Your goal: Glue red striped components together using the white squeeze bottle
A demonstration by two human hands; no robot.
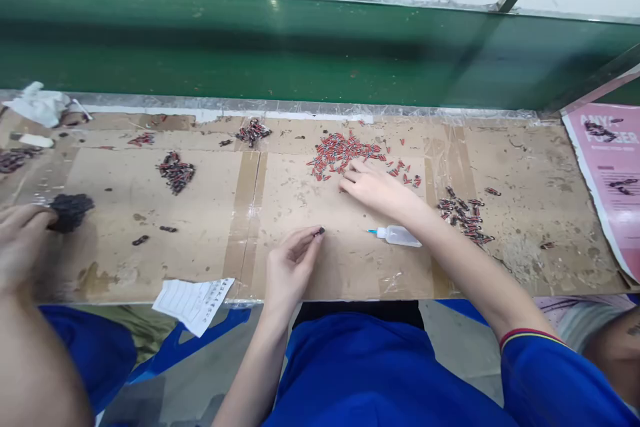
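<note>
Tiny dark part (319,232) pinched between thumb and fingertip of left hand (289,265), raised just off the cardboard-covered bench (300,200), probably so the end stays reachable. Right hand (373,185) spread loose, clutching nothing, fingertips touching the edge of the red pile (340,150), likely fishing out one piece. Small glue bottle (397,235) lying on its side between both hands, handy. Darker pile (463,213) parked by the right forearm. Co-worker's hand (20,240) far left on a black clump (70,208).

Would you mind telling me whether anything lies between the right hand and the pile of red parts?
Nothing visible does: the right hand already has its fingers at the edge of the red parts.
</note>
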